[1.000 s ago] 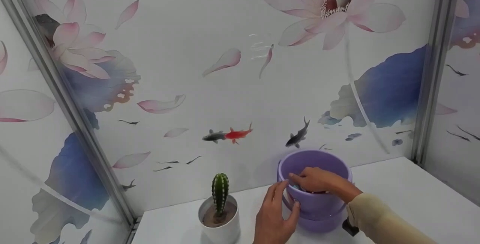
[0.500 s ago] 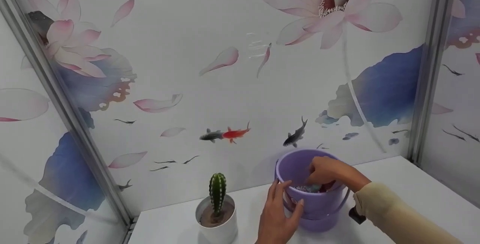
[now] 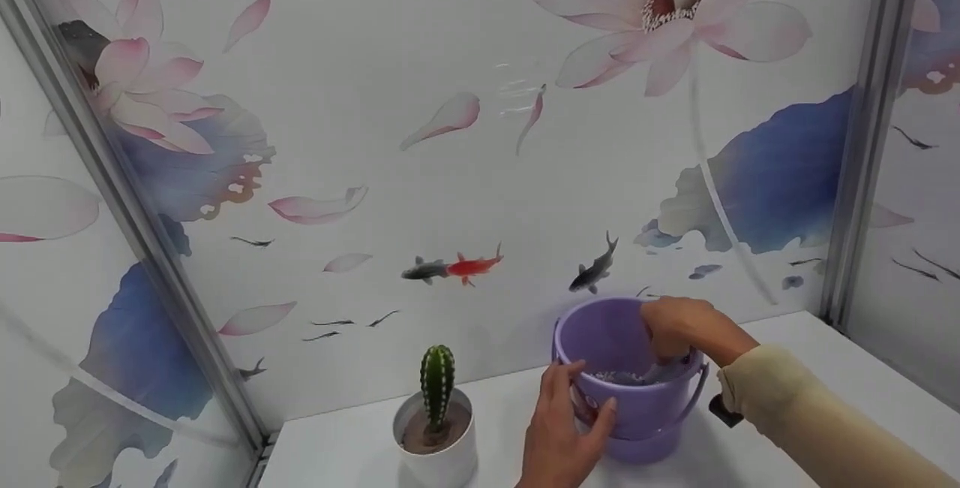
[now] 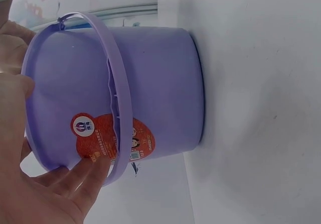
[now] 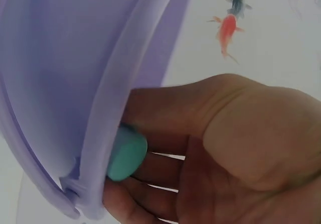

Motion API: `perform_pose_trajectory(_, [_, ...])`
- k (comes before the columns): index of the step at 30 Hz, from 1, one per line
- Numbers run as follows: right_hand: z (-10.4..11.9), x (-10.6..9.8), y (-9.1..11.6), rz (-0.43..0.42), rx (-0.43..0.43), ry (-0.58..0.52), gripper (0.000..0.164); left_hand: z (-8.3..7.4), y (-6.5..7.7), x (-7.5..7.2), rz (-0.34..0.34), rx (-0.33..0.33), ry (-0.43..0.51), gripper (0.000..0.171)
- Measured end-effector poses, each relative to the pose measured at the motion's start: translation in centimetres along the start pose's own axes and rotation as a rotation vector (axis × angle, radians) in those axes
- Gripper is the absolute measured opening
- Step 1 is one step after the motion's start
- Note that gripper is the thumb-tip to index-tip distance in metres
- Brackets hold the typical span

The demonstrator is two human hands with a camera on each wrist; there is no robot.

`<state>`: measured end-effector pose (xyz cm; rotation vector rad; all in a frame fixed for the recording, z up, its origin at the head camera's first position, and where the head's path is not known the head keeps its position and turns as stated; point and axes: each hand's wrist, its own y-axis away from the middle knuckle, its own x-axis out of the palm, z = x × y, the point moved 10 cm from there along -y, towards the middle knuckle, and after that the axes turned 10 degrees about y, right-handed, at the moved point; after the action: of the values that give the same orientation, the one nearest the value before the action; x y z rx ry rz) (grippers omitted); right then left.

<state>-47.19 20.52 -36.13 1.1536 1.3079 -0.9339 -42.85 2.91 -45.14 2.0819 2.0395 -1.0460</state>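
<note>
A purple bucket [image 3: 637,428] stands upright on the white table, its handle folded down. At the near left side my left hand [image 3: 566,424] holds it, fingertips at the rim and thumb on the outer wall; in the left wrist view fingers rest by an orange-red sticker [image 4: 103,133]. Inside the right part of the opening, my right hand [image 3: 671,326] reaches down, its fingertips hidden from the head camera. The right wrist view has its thumb and fingers around a smooth, rounded teal object [image 5: 129,153], partly hidden by the rim. Pale, speckled contents [image 3: 622,378] show inside the bucket.
A green cactus [image 3: 437,390] in a white pot [image 3: 450,465] stands left of the bucket. Behind is a white wall panel [image 3: 360,165] printed with lotus flowers and fish, framed by metal posts. White tabletop [image 3: 780,368] extends right of the bucket.
My right hand has moved from the bucket's left-middle to its right side and risen a little, uncovering the speckled contents. My left hand stays at the rim.
</note>
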Motion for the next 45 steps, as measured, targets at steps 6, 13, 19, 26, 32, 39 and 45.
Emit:
perform_pose_trajectory(6, [-0.7, -1.2, -0.2, -0.084, -0.015, 0.033, 0.016, 0.0, 0.0, 0.0, -0.009, -0.006, 0.002, 0.057])
perform_pose_trajectory(13, [-0.7, -1.0, -0.5, -0.073, -0.072, 0.071, 0.019, 0.1, 0.0, 0.2, -0.008, -0.017, -0.004, 0.058])
perform_pose_trajectory(19, [1.5, -0.5, -0.3, -0.196, -0.123, 0.291, 0.021, -0.2, 0.3, -0.1, -0.035, 0.042, -0.008, 0.059])
perform_pose_trajectory(26, [2.9, 0.8, -0.5, -0.255, -0.049, 0.499, 0.011, -0.2, 0.4, 0.0, -0.018, 0.034, 0.009, 0.057])
perform_pose_trajectory(32, [3.5, 0.8, -0.9, -0.276, 0.010, 0.543, 0.010, -0.1, 0.0, 0.0, -0.002, 0.046, 0.085, 0.057])
perform_pose_trajectory(39, [3.5, 1.0, -1.2, -0.289, 0.041, 0.595, 0.012, 0.2, -0.3, 0.6, 0.000, 0.035, 0.166, 0.067])
perform_pose_trajectory(45, [3.3, 1.0, -0.9, -0.374, -0.016, 0.577, 0.013, 0.2, -0.4, 0.8, -0.008, 0.026, 0.212, 0.062])
